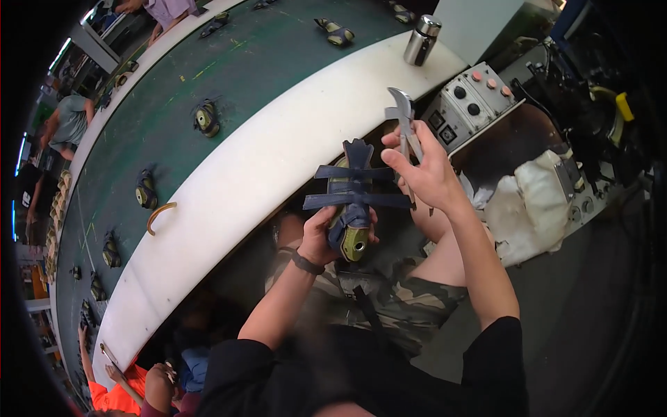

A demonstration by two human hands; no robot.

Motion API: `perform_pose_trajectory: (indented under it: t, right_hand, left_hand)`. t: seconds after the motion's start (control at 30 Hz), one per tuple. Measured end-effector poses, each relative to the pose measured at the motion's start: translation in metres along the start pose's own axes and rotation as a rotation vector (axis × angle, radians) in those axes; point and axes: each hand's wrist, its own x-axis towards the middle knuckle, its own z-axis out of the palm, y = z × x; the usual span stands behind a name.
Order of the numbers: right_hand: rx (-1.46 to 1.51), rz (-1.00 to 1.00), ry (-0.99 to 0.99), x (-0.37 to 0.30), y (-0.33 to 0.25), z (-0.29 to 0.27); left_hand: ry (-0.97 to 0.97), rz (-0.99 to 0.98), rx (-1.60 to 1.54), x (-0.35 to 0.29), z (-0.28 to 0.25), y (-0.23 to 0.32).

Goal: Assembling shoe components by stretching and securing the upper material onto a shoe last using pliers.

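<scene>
My left hand point(317, 238) is closed around the heel end of a green shoe last point(357, 238), held over my lap. Dark blue straps point(353, 182) wrap the last, their loose ends sticking out on both sides and at the far tip. A round metal-rimmed hole shows at its near end. In my right hand point(432, 174) is a pair of metal lasting pincers point(404, 111), held upright with the curved head at the top. The fingers surround its handles. The pincers are to the right of the last, apart from it.
A white ledge point(278, 132) curves ahead, bordering a green conveyor belt point(243, 76) with several strapped lasts. On the ledge stand a steel flask point(422, 40) and a curved brown piece point(161, 217). A machine control box point(479, 101) and white cloth point(531, 208) are at right. Other people work at left.
</scene>
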Motion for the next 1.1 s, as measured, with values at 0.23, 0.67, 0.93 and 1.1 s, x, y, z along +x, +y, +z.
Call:
perform_pose_trajectory:
  t: [0.23, 0.67, 0.93, 1.1]
  right_hand:
    - [-0.077, -0.109, -0.008, -0.023, 0.02, 0.005]
    - [-0.119, -0.02, 0.047, -0.031, 0.026, 0.006]
    - [-0.067, 0.102, 0.184, -0.092, 0.055, 0.047]
    - [-0.253, 0.167, 0.072, -0.103, 0.069, 0.087]
  left_hand:
    - [0.053, -0.076, 0.053, -0.012, 0.005, -0.033]
    - [0.21, -0.09, 0.18, -0.024, 0.003, -0.052]
    - [0.6, 0.356, 0.285, -0.001, 0.016, -0.039]
    - [0.785, 0.403, 0.654, 0.002, 0.032, -0.049]
